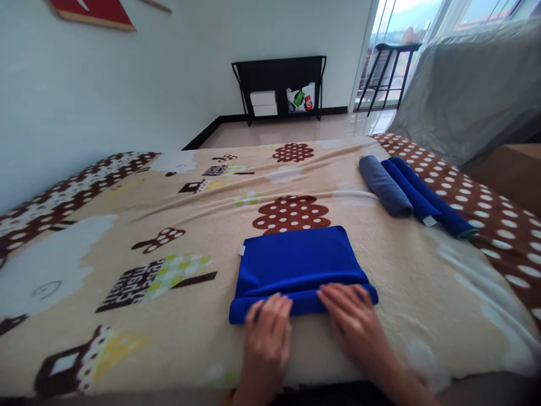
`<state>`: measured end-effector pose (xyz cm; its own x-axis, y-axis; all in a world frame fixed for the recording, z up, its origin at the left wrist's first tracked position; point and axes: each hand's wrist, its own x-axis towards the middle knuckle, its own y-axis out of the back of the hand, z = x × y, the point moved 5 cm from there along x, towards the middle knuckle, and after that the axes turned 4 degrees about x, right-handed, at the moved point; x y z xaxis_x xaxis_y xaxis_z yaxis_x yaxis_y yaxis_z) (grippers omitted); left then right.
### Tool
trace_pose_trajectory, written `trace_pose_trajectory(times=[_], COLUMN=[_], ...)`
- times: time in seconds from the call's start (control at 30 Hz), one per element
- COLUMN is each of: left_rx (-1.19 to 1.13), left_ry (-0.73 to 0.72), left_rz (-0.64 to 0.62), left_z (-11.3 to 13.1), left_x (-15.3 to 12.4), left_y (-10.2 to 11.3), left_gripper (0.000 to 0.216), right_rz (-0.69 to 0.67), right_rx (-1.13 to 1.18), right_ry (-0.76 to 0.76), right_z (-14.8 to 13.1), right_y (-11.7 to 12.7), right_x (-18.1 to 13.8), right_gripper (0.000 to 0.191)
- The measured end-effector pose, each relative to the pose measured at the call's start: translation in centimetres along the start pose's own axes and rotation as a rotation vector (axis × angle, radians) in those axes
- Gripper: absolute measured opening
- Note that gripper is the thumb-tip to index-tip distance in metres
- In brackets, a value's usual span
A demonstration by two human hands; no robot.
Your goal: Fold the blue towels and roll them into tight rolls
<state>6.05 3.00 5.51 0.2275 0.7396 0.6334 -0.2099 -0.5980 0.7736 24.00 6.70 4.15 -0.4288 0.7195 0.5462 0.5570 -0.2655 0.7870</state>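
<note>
Patterned blanket (211, 316) underneath; at the wall (190, 67), a black rack (279, 73) holds white boxes (264, 104). Your left fingers (271, 311) and right fingers (341, 301) rest on part-rolled blue cloth (296, 254); whether gripping, cannot tell.

Pale walls (127, 84), black baseboard (202, 133), glossy light floor (257, 134). Black rack (279, 76) at far wall, white boxes (264, 104) on its lower level. Black stool (397, 47) in front of bright window (412, 20), back right; daylight there. Grey cover (477, 84) drapes something bulky, right side.
</note>
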Motion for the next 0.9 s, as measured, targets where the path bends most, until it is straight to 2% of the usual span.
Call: trace_pose_trajectory(times=[0.07,0.1,0.23,0.3,0.37,0.43,0.5,0.53,0.6,0.73,0.8,0.9], left_rx=[-0.077,-0.069,0.052,0.105,0.115,0.049,-0.036,-0.056,-0.042,0.066,0.119,0.05], left_ry=[-0.094,-0.092,0.015,0.047,0.07,0.03,-0.059,-0.087,-0.083,0.011,0.049,0.048], left_rz=[-0.068,-0.113,-0.178,-0.158,-0.122,-0.124,-0.178,-0.204,-0.216,-0.202,-0.153,-0.089], left_z=[0.9,0.4,-4.6,-5.5,-4.4,-2.1,-0.3,-0.2,-1.6,-6.0,-6.0,-2.8], left_x=[-0.4,-0.8,-3.4,-3.6,-2.6,-1.0,0.2,0.4,-0.1,-2.4,-2.5,-0.7], left_y=[-0.9,-1.1,-0.4,0.3,0.7,0.2,-0.8,-1.2,-1.5,-0.4,0.3,0.4], left_gripper=[0.038,0.043,0.049,0.048,0.044,0.041,0.04,0.04,0.04,0.043,0.042,0.035], right_rz=[-0.098,-0.134,-0.16,-0.125,-0.08,-0.078,-0.13,-0.164,-0.195,-0.179,-0.127,-0.081], right_rx=[0.009,-0.021,-0.164,-0.201,-0.189,-0.125,-0.068,-0.06,-0.095,-0.205,-0.211,-0.126], right_ry=[0.095,0.093,-0.02,-0.055,-0.063,-0.026,0.014,0.02,-0.013,-0.089,-0.111,-0.082], right_z=[-0.5,0.1,4.5,5.0,3.4,0.7,-1.3,-1.5,-0.1,4.6,4.7,1.4], right_y=[-0.9,-1.0,0.8,1.4,1.2,0.1,-1.2,-1.7,-1.7,0.3,1.0,0.2], right_x=[-0.2,-0.6,-2.8,-3.0,-2.1,-0.5,0.8,1.1,0.7,-1.6,-1.7,0.0], right_gripper=[0.039,0.041,0.05,0.049,0.046,0.041,0.04,0.041,0.044,0.048,0.046,0.038])
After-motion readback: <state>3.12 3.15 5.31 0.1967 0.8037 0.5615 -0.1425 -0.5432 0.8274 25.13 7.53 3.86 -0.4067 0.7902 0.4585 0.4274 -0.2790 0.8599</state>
